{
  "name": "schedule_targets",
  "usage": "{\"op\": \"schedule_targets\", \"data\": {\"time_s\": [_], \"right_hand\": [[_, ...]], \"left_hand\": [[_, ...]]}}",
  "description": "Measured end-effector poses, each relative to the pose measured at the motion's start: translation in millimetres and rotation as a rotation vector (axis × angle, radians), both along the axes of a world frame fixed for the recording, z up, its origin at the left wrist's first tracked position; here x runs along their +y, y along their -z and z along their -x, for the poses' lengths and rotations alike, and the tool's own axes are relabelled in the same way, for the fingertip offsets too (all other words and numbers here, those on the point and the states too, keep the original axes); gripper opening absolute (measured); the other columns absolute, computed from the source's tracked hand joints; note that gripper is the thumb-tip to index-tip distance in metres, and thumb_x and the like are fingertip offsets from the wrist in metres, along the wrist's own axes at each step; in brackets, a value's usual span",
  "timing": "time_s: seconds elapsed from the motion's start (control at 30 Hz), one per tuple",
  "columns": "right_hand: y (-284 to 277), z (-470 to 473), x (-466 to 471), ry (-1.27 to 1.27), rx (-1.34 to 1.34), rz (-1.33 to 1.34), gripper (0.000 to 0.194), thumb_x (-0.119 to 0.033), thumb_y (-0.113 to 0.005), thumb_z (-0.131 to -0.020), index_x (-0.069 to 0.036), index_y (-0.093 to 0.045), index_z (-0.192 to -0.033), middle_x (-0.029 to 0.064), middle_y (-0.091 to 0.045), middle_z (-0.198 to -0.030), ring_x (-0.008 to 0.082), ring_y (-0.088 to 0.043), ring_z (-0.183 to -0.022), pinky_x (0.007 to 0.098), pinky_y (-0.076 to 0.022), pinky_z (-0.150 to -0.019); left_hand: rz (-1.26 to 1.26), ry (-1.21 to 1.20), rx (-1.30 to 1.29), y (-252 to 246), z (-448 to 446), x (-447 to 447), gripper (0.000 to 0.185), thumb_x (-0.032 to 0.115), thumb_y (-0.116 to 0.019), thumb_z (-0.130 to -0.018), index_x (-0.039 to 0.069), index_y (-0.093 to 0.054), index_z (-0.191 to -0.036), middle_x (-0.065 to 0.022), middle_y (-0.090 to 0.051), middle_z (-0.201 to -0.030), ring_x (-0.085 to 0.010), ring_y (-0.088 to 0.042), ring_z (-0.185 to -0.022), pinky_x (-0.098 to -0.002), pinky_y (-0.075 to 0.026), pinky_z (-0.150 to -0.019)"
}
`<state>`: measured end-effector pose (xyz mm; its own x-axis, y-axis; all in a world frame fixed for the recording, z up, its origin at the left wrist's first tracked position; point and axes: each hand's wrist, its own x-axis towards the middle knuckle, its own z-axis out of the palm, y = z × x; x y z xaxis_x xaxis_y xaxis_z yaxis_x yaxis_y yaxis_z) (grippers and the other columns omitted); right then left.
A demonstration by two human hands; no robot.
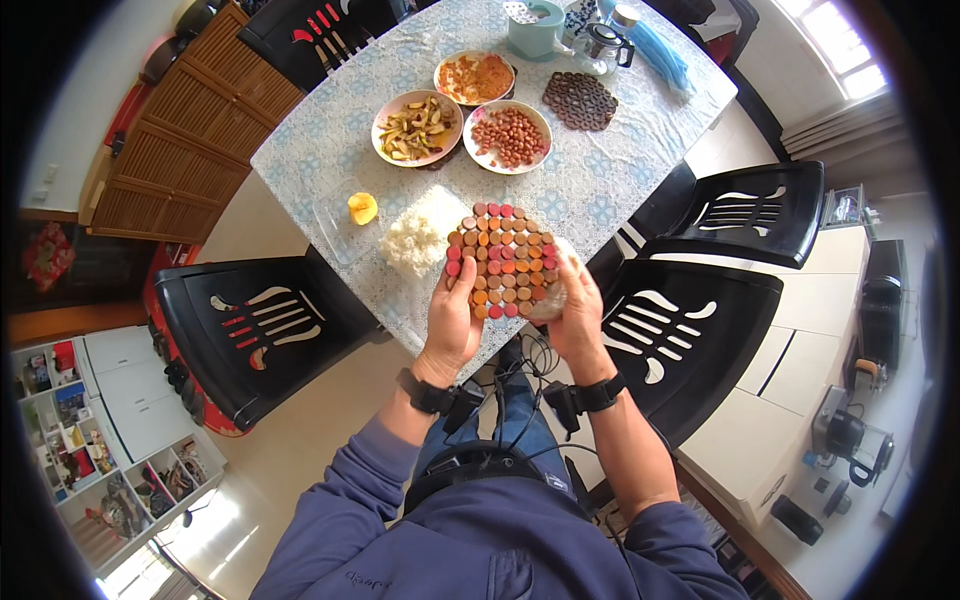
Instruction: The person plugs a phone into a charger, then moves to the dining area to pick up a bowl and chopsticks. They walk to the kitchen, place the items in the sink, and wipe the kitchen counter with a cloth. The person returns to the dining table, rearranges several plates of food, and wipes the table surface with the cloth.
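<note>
A trivet of red, orange and brown wooden discs [504, 259] is held above the table's near corner. My left hand [456, 311] grips its left edge, thumb on top. At its right edge is my right hand [574, 300], with a crumpled clear plastic bag or wrap [553, 300] between palm and trivet. White rice [420, 236] lies left of the trivet, apparently in a clear container. Beside the rice, a yellow piece of food [363, 208] sits in a clear plastic tray [330, 229].
Farther back stand a plate of peanuts [511, 137], a plate of sliced vegetables [417, 127] and a plate with orange-red sauce [475, 77]. A dark trivet [580, 100], a glass teapot [602, 49] and a light-blue box [535, 30] are beyond. Black chairs [262, 330] flank the table.
</note>
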<state>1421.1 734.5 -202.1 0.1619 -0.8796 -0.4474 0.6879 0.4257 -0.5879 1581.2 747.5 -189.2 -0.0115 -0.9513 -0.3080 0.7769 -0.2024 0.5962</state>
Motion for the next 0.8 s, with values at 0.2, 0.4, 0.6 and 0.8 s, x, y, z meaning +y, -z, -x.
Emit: {"op": "schedule_targets", "data": {"time_s": [0.2, 0.4, 0.6, 0.8], "right_hand": [[-20, 19, -23, -0.357, 0.418, 0.222, 0.034, -0.014, -0.069, -0.101, 0.000, -0.062, -0.132, 0.0034, -0.070, -0.116, 0.0100, -0.064, -0.099, 0.0283, -0.0552, -0.089], [-37, 21, -49, -0.609, 0.849, 0.547, 0.035, -0.017, -0.074, -0.095, -0.001, -0.067, -0.125, 0.0102, -0.071, -0.110, 0.0184, -0.068, -0.096, 0.0321, -0.0549, -0.086], [-26, 1, -57, -0.046, 1.463, 1.237, 0.033, -0.004, -0.068, -0.092, -0.006, -0.071, -0.125, 0.0169, -0.065, -0.133, 0.0362, -0.064, -0.119, 0.0448, -0.0517, -0.100], [-4, -30, 27, -0.161, 1.326, 1.193, 0.036, 0.002, -0.065, -0.091, -0.004, -0.071, -0.126, 0.0182, -0.067, -0.132, 0.0391, -0.058, -0.127, 0.0482, -0.0412, -0.113]], "left_hand": [[0.003, 0.147, 0.036, -18, -29, 18, 0.053, 0.017, -0.055, -0.104, 0.003, -0.043, -0.154, -0.0087, -0.056, -0.149, -0.0218, -0.055, -0.136, -0.0411, -0.042, -0.116], [-0.154, 0.479, -0.047, -15, -65, 0, 0.047, 0.019, -0.052, -0.108, -0.001, -0.047, -0.150, -0.0154, -0.062, -0.142, -0.0266, -0.062, -0.128, -0.0435, -0.051, -0.110], [-0.091, 0.172, 0.129, 8, -34, 16, 0.043, 0.023, -0.045, -0.112, 0.001, -0.047, -0.150, -0.0127, -0.059, -0.146, -0.0266, -0.060, -0.131, -0.0451, -0.047, -0.114], [0.044, 0.200, 0.561, 33, -32, 5, 0.043, 0.033, -0.043, -0.113, 0.005, -0.053, -0.144, -0.0140, -0.065, -0.134, -0.0267, -0.064, -0.122, -0.0424, -0.050, -0.109]]}}
